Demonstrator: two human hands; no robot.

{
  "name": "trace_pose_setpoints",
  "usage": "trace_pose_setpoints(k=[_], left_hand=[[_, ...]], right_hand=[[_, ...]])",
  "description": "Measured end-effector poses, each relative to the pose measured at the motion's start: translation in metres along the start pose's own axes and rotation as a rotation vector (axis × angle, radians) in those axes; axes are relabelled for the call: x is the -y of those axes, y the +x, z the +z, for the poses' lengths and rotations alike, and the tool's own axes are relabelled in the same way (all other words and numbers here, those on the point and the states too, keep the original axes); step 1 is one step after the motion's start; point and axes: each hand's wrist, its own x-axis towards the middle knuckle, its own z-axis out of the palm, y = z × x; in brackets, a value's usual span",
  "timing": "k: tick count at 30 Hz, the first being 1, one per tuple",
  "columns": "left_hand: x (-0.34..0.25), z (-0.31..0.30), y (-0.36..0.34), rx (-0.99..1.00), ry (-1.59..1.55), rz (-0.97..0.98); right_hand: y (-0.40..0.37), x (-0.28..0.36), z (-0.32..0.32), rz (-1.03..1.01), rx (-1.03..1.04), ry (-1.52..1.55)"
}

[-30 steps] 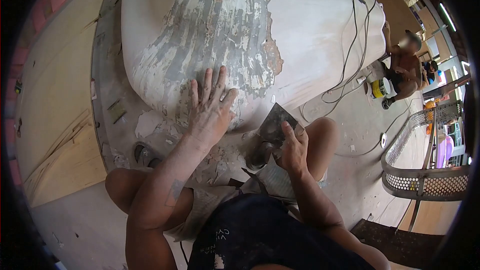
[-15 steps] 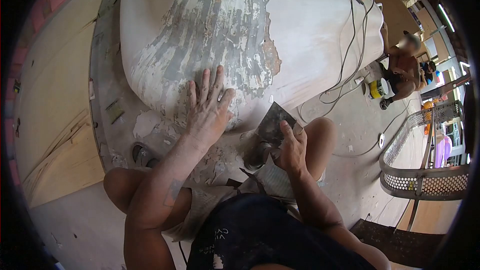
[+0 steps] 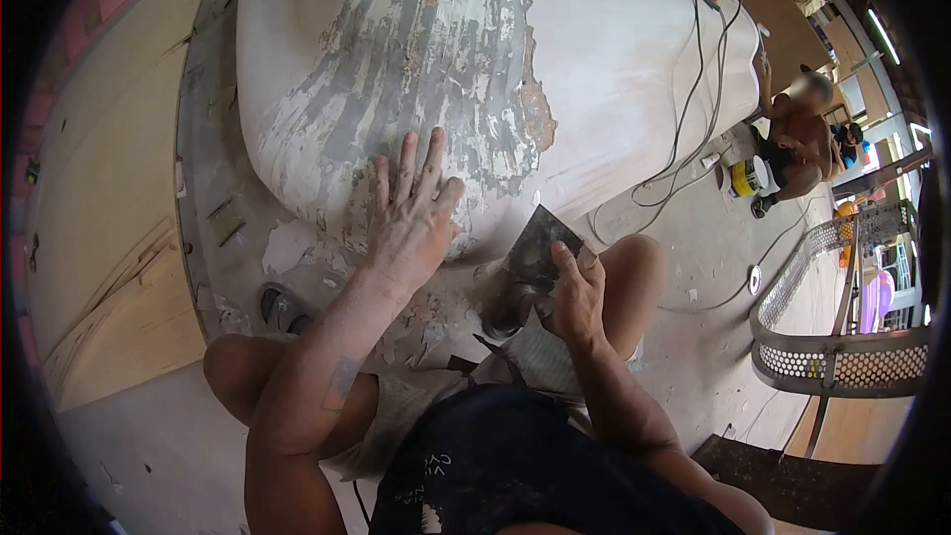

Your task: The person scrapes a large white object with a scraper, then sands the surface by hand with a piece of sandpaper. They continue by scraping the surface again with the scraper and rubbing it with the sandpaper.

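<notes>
Over on the left side of the frame, a pale plywood sheet [image 3: 114,198] lies with dark streaks running across its lower part. Right of it, a small greenish flat piece [image 3: 226,222] sits on the dusty floor [image 3: 693,253].

Filling the top middle is a big, rounded white form [image 3: 619,59], and on its left half I can see a scraped patch [image 3: 436,69] of grey and off-white stripes, with a ragged brownish right edge. The left hand [image 3: 411,235] is laid palm down at the patch's lower end, its fingers spread and pointing up the frame.

Just right of that, below the form's lower edge, the right hand [image 3: 578,292] pinches a dark, flat, square-cornered scraper [image 3: 538,246], thumb on the upper face, one corner pointing up. Its other fingers are mostly hidden. Paint flakes [image 3: 421,329] litter the floor between the two arms.

Toward the upper right, cables [image 3: 715,69] trail down over the form. Past them, another person [image 3: 800,134] sits low beside a white-and-yellow bucket [image 3: 750,176]. At the right edge, a perforated metal strip [image 3: 827,367] curves round.
</notes>
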Motion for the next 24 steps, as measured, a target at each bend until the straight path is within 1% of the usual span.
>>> trace_pose_setpoints(k=[1, 4, 7, 10, 14, 17, 19, 20, 24], left_hand=[[0.0, 0.0, 0.0, 0.003, 0.02, 0.008], [0.001, 0.004, -0.001, -0.084, -0.04, 0.003], [0.001, -0.006, 0.001, -0.015, -0.018, 0.015], [0.001, 0.001, 0.002, -0.028, 0.025, -0.003], [0.002, -0.006, 0.002, -0.018, -0.039, -0.001], [0.001, -0.005, 0.002, -0.031, -0.055, -0.002], [0.002, -0.002, 0.001, -0.074, -0.065, -0.001], [0.002, -0.002, 0.0, -0.062, -0.055, 0.0], [0.001, -0.005, 0.002, -0.024, -0.028, -0.01]], right_hand=[[0.0, -0.001, 0.001, -0.014, -0.003, 0.016], [0.002, -0.003, 0.0, -0.032, -0.015, 0.038], [0.002, -0.006, -0.002, -0.019, -0.012, 0.043], [0.002, -0.008, -0.005, -0.025, -0.002, 0.024], [0.002, -0.007, -0.003, -0.037, 0.013, 0.036], [0.004, -0.01, -0.005, -0.057, -0.011, -0.034], [0.003, -0.008, -0.005, 0.006, 0.004, -0.025], [0.002, -0.006, -0.005, 0.036, 0.01, -0.02], [0.0, -0.005, -0.004, 0.024, 0.008, 0.025]])
